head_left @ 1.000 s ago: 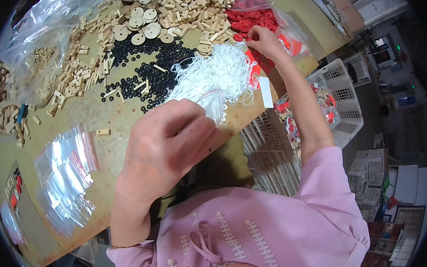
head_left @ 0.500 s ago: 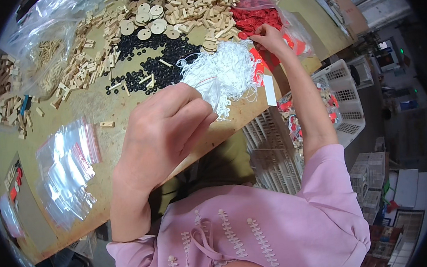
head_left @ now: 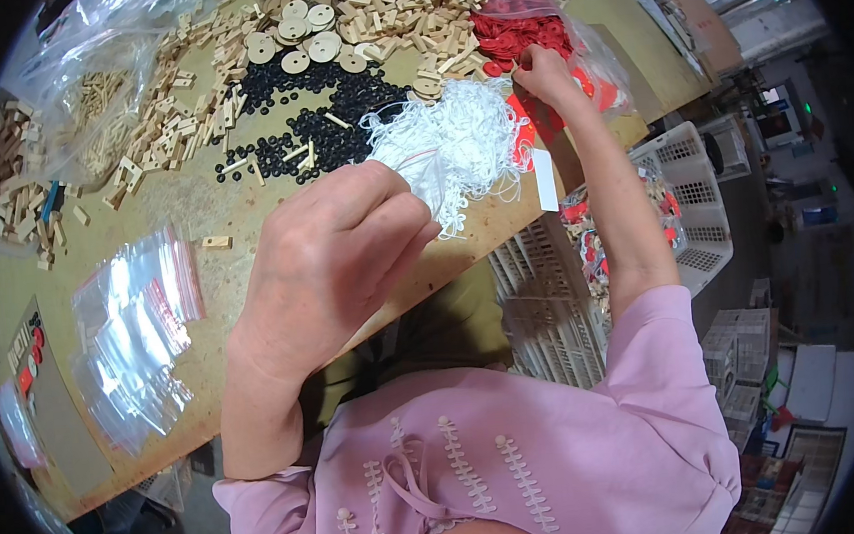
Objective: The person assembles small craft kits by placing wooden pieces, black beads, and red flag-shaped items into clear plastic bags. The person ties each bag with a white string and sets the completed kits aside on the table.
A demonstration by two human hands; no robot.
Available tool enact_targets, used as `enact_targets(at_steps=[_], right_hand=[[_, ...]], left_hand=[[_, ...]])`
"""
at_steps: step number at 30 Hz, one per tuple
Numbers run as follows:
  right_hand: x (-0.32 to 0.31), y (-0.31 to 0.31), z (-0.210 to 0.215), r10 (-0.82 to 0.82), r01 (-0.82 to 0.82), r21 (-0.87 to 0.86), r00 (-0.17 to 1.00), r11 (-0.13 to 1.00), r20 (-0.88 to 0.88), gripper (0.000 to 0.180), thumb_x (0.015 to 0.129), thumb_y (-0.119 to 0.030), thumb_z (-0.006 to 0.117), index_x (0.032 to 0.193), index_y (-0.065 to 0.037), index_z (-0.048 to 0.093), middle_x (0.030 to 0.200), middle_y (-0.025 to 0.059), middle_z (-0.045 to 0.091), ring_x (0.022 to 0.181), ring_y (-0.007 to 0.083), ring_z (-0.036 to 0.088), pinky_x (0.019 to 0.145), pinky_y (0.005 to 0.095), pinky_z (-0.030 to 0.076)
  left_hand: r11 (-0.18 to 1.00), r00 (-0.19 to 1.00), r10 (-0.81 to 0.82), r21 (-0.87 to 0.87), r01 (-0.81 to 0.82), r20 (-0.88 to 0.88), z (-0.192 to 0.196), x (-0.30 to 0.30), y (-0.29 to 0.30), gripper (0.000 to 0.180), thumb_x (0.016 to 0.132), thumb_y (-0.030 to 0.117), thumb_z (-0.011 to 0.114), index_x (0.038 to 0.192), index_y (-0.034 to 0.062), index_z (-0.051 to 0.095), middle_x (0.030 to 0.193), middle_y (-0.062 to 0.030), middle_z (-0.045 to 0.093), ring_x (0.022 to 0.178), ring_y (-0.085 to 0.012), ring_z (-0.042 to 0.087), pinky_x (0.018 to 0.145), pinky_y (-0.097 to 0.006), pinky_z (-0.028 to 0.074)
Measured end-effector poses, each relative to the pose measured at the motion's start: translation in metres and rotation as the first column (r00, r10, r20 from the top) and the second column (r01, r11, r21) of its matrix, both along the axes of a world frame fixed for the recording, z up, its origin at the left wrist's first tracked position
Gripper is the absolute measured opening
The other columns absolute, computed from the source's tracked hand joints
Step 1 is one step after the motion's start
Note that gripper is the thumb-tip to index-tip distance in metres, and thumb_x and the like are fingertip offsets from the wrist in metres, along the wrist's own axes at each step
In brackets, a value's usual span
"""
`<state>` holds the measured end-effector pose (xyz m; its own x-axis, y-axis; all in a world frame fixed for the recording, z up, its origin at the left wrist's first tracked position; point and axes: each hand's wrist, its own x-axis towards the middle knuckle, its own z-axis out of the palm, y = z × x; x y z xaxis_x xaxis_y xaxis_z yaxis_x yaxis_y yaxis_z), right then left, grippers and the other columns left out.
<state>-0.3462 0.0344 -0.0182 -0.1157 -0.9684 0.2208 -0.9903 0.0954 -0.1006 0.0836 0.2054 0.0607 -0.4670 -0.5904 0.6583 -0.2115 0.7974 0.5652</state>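
Against the frame a second earlier, little had changed: the left hand point(head_left: 332, 264) had drifted slightly up and right, staying curled with its fingertips pinched on a small clear bag point(head_left: 427, 179) at the edge of the white string pile point(head_left: 457, 139), while the right hand point(head_left: 540, 69) stayed stretched out to the red pieces point(head_left: 519, 34). From the left, a stack of clear zip bags point(head_left: 131, 330) lay flat on the wooden table point(head_left: 222, 208), with loose wooden sticks point(head_left: 165, 127) above them and a big crinkled plastic bag point(head_left: 80, 63) over more sticks. Black beads point(head_left: 326, 124) spread in the middle, round wooden discs point(head_left: 304, 36) just beyond them. The white strings lay between the beads and the red pieces. The right hand's fingers were narrowed at the red heap's near edge; whether they gripped a piece could not be told. A white plastic basket point(head_left: 698, 205) stood below the table edge at right, behind the right forearm.
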Motion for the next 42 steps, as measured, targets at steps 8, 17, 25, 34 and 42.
enact_targets(at_steps=[8,17,25,34,42], right_hand=[[-0.005,-0.005,0.011,-0.166,0.112,0.205,0.948,0.972,0.271,0.029,0.077,-0.017,0.079,0.099,-0.001,0.067,0.084,0.0142,0.073,0.07,0.0264,0.072,0.068,0.0389,0.056],[0.016,0.025,0.046,-0.136,0.033,0.2,0.837,0.979,0.53,0.021,0.082,-0.014,0.082,0.096,-0.004,0.07,0.084,0.0032,0.071,0.069,0.0091,0.064,0.063,0.0267,0.051],[0.173,0.132,0.137,0.333,-0.519,-0.104,0.371,0.849,0.867,0.017,0.089,-0.012,0.079,0.105,-0.007,0.075,0.095,-0.0022,0.076,0.074,0.0006,0.058,0.065,0.0198,0.045],[0.201,0.173,0.135,0.475,-0.608,-0.089,0.512,0.789,0.716,0.023,0.087,-0.004,0.077,0.109,-0.001,0.07,0.097,0.0001,0.067,0.074,0.0044,0.057,0.066,0.0215,0.048],[0.167,0.213,0.104,0.634,-0.564,-0.301,0.617,0.769,0.467,0.01,0.089,0.001,0.07,0.097,-0.004,0.072,0.094,0.0079,0.069,0.084,0.0216,0.066,0.074,0.0325,0.052]], left_hand=[[1.0,1.0,-0.008,0.022,0.008,0.015,0.002,0.0,0.002,0.016,0.078,0.006,0.076,0.083,0.0052,0.061,0.08,-0.0092,0.052,0.072,-0.0288,0.057,0.063,-0.04,0.047],[0.999,1.0,0.02,0.04,-0.02,-0.002,0.003,0.002,0.002,0.016,0.075,0.003,0.074,0.084,0.0046,0.061,0.082,-0.0089,0.054,0.073,-0.0285,0.057,0.064,-0.038,0.047],[0.992,0.998,-0.02,0.126,0.027,-0.052,-0.004,0.0,0.003,0.015,0.075,0.0,0.072,0.085,0.004,0.063,0.083,-0.0081,0.055,0.074,-0.0267,0.057,0.065,-0.036,0.047],[0.999,0.997,-0.035,0.023,0.034,0.062,-0.003,0.0,-0.001,0.017,0.081,0.003,0.08,0.097,0.0031,0.075,0.095,-0.0096,0.063,0.082,-0.0224,0.066,0.07,-0.032,0.053],[0.985,0.986,0.164,-0.046,-0.164,-0.002,0.003,-0.003,0.003,0.017,0.079,0.003,0.08,0.095,0.0034,0.075,0.093,-0.0109,0.063,0.082,-0.0244,0.065,0.07,-0.033,0.053]])
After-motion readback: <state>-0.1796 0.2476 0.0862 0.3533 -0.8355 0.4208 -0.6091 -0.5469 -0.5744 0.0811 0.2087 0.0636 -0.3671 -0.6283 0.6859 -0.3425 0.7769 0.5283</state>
